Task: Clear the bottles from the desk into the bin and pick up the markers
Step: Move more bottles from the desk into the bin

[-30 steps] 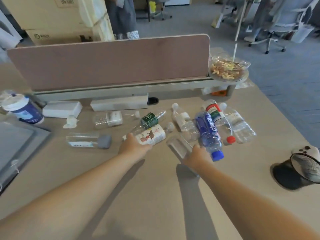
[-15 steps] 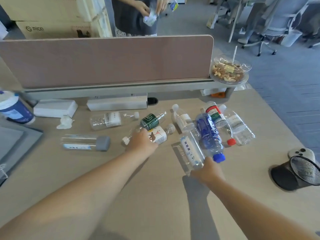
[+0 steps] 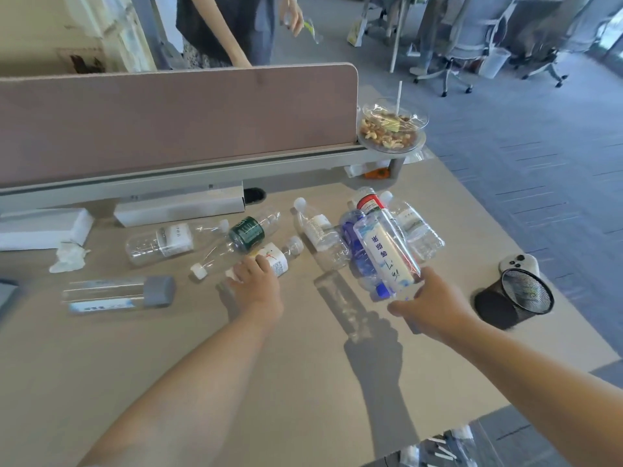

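Note:
Several empty plastic bottles lie on the beige desk (image 3: 303,382). My right hand (image 3: 428,306) grips the base of a clear bottle with a white label (image 3: 386,252) and holds it tilted above a blue bottle (image 3: 354,244). My left hand (image 3: 258,284) curls over a small white-labelled bottle (image 3: 278,259) that lies on the desk. Beyond lie a green-labelled bottle (image 3: 249,232), a clear bottle (image 3: 161,242), a grey-capped bottle (image 3: 118,294), a red-labelled bottle (image 3: 371,203) and two more clear ones (image 3: 320,234) (image 3: 418,230). No markers or bin can be made out.
A black mesh cup (image 3: 515,299) lies on its side at the desk's right edge, next to a white controller (image 3: 517,262). A pink partition (image 3: 175,116) closes the back. A dish of nuts (image 3: 391,134) sits at its right end. A person stands behind it. Crumpled tissue (image 3: 69,259) lies left.
My right hand has lifted the white-labelled clear bottle off the desk and carried it right, over the blue bottle. My left hand stays on the small bottle.

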Motion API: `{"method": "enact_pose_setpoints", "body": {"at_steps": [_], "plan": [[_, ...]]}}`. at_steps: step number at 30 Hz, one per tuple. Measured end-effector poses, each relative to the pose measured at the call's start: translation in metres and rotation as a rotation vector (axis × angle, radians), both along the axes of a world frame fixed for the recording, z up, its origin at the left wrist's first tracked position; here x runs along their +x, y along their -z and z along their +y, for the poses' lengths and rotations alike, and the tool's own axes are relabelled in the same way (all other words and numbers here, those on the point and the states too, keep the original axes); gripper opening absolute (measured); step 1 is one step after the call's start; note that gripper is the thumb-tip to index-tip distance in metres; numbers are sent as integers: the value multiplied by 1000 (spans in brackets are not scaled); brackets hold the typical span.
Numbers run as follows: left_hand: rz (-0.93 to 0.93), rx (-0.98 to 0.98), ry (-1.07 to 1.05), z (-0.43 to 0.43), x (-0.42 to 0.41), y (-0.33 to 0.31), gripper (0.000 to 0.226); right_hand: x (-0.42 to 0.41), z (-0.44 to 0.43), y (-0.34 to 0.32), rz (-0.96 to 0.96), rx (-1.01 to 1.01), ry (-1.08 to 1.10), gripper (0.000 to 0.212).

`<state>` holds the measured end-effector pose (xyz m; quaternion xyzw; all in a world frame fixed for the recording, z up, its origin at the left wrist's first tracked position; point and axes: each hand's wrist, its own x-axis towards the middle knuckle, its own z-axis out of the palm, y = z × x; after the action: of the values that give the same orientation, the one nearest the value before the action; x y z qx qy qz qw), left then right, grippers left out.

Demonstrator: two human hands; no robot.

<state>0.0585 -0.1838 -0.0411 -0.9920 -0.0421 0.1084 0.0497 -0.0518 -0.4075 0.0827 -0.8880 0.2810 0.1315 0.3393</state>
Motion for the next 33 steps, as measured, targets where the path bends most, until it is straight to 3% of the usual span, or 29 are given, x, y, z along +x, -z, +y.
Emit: {"method": "enact_pose_setpoints", "body": {"at_steps": [11, 16, 19, 24, 33], "plan": [[88, -62, -7, 4, 24, -6, 94, -36, -12, 25, 61, -7, 46, 43], [213, -380, -140, 12, 5, 1, 77, -47, -11, 32, 82, 1, 56, 42], [138, -293, -87, 3, -17, 4, 74, -48, -11, 34, 89, 17, 62, 43], [149, -323, -128, 1, -36, 1, 70, -48, -14, 27, 75, 13, 46, 44], [-93, -639, -122, -56, -20, -126, 73, -48, -50, -32, -72, -41, 100, 43]]}}
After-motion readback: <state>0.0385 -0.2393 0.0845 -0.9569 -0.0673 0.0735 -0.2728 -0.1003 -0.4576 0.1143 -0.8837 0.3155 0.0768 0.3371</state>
